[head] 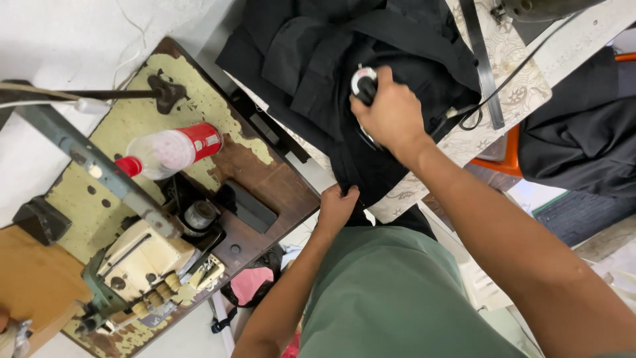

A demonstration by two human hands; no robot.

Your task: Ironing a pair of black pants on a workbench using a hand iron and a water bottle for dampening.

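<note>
A black garment (318,59) lies spread over a patterned ironing board (510,79). My right hand (391,116) grips the black handle of an iron (364,82) that rests on the cloth; the iron's body is mostly hidden under the hand. A dark cord (510,73) runs from it toward the upper right. My left hand (336,209) pinches the near edge of the garment at the board's front edge and holds it taut.
To the left stands a worn wooden sewing table (265,179) with a cream overlock machine (146,258) and a red-capped plastic bottle (173,149) on it. More black cloth (583,139) is piled at the right, beside an orange edge (497,164).
</note>
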